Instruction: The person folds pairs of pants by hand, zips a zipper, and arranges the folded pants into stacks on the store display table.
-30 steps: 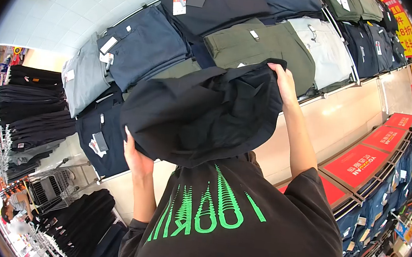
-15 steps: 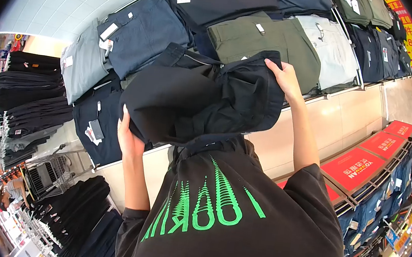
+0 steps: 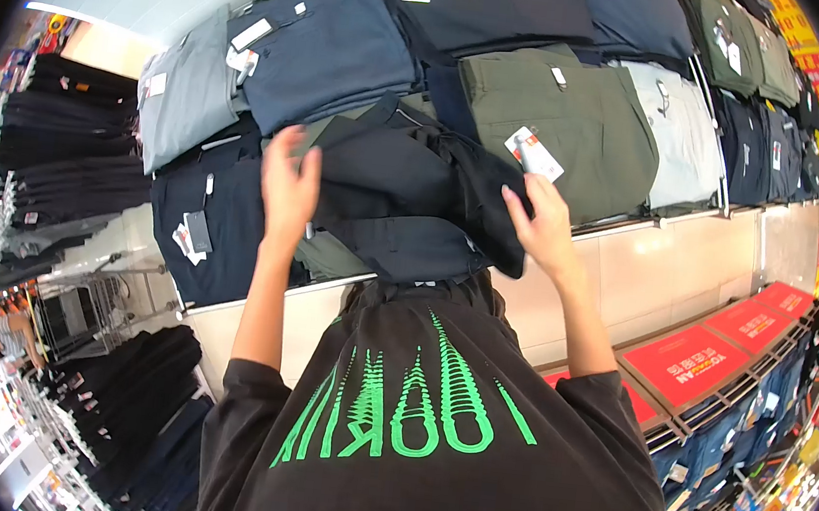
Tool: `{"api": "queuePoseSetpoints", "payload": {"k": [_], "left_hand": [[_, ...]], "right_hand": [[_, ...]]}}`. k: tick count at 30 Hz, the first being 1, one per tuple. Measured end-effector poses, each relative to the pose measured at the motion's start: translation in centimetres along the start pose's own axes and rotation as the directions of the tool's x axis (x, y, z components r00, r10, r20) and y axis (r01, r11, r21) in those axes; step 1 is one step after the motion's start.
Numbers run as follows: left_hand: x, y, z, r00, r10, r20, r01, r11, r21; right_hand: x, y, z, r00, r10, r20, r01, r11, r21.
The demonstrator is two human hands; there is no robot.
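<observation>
Black trousers (image 3: 389,169) lie bunched near the front edge of the display, their waistband and zip at the upper side. My left hand (image 3: 288,193) is just left of them, open, with thumb and fingers apart. On the other side, my right hand (image 3: 544,228) is at the trousers' right edge, its thumb and fingers spread and nothing gripped between them. A white price tag (image 3: 534,154) shows just above those fingertips, against folded olive trousers (image 3: 563,122).
Folded navy trousers (image 3: 327,47), grey trousers (image 3: 182,92) and pale trousers (image 3: 677,129) fill the display. Black garments hang on a rack (image 3: 62,139) at left, near a shopping cart (image 3: 85,306). Red signs (image 3: 693,360) top a jeans rack at right.
The black trousers have come down from between my hands onto the display and folded in on themselves. Both hands have let go, and the left has moved up.
</observation>
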State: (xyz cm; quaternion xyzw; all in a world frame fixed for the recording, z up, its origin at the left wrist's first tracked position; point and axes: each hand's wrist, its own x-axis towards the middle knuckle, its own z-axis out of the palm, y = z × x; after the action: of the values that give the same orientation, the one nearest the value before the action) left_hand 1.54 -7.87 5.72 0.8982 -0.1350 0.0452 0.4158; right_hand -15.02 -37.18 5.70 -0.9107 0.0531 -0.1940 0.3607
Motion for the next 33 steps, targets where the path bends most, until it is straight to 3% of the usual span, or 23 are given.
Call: {"api": "queuePoseSetpoints", "payload": {"k": [1, 2, 3, 5, 7, 10, 14, 18, 19, 21, 25, 28, 31, 33], "left_hand": [[0.0, 2.7, 1.1, 0.988, -0.067, 0.142, 0.095, 0.976, -0.198], [-0.2, 3.4, 2.6, 0.963, 0.025, 0.268, 0.047, 0.965, -0.257], [-0.6, 4.1, 4.2, 0.919, 0.021, 0.394, 0.103, 0.951, -0.29], [-1.0, 3.9, 7.8, 0.886, -0.043, 0.462, 0.215, 0.92, -0.327], [-1.5, 2.3, 10.9, 0.904, -0.083, 0.42, 0.252, 0.897, -0.364], [-1.1, 2.0, 12.3, 0.775, -0.144, 0.615, 0.272, 0.955, -0.119], [-2.4, 1.7, 13.0, 0.745, -0.089, 0.662, 0.282, 0.94, -0.191], [-3.3, 1.3, 12.4, 0.724, -0.028, 0.689, 0.39, 0.84, -0.376], [-3.8, 1.6, 12.0, 0.739, -0.024, 0.673, 0.4, 0.82, -0.41], [-4.8, 2.8, 11.1, 0.769, -0.035, 0.638, 0.397, 0.809, -0.434], [-6.7, 6.1, 10.1, 0.82, -0.037, 0.571, 0.337, 0.838, -0.429], [-7.7, 7.3, 9.5, 0.814, -0.058, 0.577, 0.367, 0.822, -0.435], [-8.0, 7.0, 9.3, 0.795, -0.106, 0.598, 0.44, 0.78, -0.446], [-7.6, 7.1, 9.1, 0.78, -0.111, 0.616, 0.429, 0.811, -0.398]], "right_hand": [[-0.5, -0.9, 0.4, 1.0, 0.029, 0.001, -0.029, 0.999, 0.014], [-1.1, -1.1, 0.9, 0.998, 0.054, 0.037, -0.055, 0.998, 0.027], [-1.7, -1.1, 1.5, 0.994, 0.076, 0.072, -0.079, 0.996, 0.036], [-2.6, -1.9, 1.9, 0.992, 0.0, 0.124, -0.003, 1.0, 0.022], [-4.1, -1.8, 2.4, 0.974, -0.05, 0.22, 0.048, 0.999, 0.016], [-5.8, -1.6, 2.9, 0.915, -0.044, 0.4, 0.071, 0.996, -0.051], [-6.2, -1.8, 3.4, 0.879, -0.094, 0.468, 0.144, 0.987, -0.072], [-3.7, -0.4, 1.9, 0.81, -0.067, 0.583, -0.047, 0.983, 0.179], [-1.9, -0.6, 1.4, 0.784, 0.078, 0.615, -0.24, 0.953, 0.185], [0.5, -1.8, 1.2, 0.836, 0.341, 0.43, -0.462, 0.861, 0.213], [3.0, -1.1, 4.9, 0.927, 0.278, 0.252, -0.346, 0.892, 0.289], [4.8, 0.1, 5.6, 0.817, 0.289, 0.5, -0.408, 0.901, 0.147], [5.0, 0.3, 5.3, 0.78, 0.428, 0.456, -0.591, 0.744, 0.312], [4.6, 0.4, 5.3, 0.811, 0.368, 0.454, -0.549, 0.746, 0.376]]}}
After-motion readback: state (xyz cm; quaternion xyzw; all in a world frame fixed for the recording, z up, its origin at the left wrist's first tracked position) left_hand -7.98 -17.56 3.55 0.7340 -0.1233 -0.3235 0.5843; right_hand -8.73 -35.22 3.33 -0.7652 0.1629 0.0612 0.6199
